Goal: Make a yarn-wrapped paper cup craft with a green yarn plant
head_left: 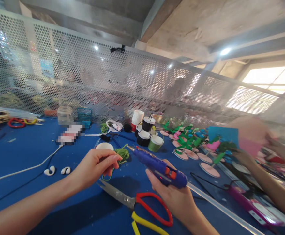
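Observation:
My right hand (174,195) is wrapped round a blue hot glue gun (157,166), its nozzle pointing up and left. A long clear glue stick (220,205) sticks out of its back end. My left hand (99,164) is closed in a pinch just left of the nozzle; what its fingertips hold, if anything, is hidden. Behind those fingers lie a bundle of green yarn (123,153) and a round white-topped piece (105,146), partly covered by the hand. Below both hands, scissors (132,202) with red and yellow handles lie with their blades pointing left.
Small cups (143,137) in black, green and white stand at the back middle. Several pink discs (209,169) with green and blue pieces lie to the right, near another person's hand (242,156). A pink power strip (255,205), white cable (35,168) and jar (65,115) also occupy the table.

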### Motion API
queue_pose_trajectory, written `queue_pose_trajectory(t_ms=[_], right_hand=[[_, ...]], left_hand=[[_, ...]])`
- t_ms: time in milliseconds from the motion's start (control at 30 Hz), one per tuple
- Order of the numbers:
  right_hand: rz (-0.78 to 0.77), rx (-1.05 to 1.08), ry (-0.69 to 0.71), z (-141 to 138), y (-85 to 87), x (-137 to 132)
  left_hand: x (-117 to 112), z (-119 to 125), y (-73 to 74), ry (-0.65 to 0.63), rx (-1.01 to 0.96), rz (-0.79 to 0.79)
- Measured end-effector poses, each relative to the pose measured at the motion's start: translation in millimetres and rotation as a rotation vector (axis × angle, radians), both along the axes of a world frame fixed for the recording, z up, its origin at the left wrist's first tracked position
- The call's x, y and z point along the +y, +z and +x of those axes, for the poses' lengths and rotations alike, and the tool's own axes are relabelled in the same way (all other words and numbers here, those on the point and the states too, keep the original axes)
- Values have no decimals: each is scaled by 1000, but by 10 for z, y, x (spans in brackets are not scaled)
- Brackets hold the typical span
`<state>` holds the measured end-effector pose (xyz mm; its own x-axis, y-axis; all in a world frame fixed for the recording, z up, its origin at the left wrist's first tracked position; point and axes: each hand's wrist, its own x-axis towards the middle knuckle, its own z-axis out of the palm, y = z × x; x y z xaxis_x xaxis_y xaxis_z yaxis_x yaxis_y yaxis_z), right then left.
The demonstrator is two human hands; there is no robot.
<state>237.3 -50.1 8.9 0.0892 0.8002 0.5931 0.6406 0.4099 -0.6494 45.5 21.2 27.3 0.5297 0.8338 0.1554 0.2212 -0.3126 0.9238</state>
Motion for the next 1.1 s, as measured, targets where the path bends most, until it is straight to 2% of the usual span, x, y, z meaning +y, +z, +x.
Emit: queue_pose_trajectory(t_ms=[333, 567, 833, 967, 1100], right_hand=[[-22, -40, -25, 38, -130, 2], [15, -23, -54, 13, -67, -10], [-15, 26, -42, 35, -167, -9], [-24, 68, -18, 31, -156, -19], [-2, 20, 24, 25, -132, -22]], left_hand=[[16, 11, 20, 7, -58, -44], [53, 4, -5, -7, -140, -150], [73, -9, -1, -16, -349, -454], [122, -24, 25, 16, -546, -641], [189, -47, 13, 30, -729, -780]])
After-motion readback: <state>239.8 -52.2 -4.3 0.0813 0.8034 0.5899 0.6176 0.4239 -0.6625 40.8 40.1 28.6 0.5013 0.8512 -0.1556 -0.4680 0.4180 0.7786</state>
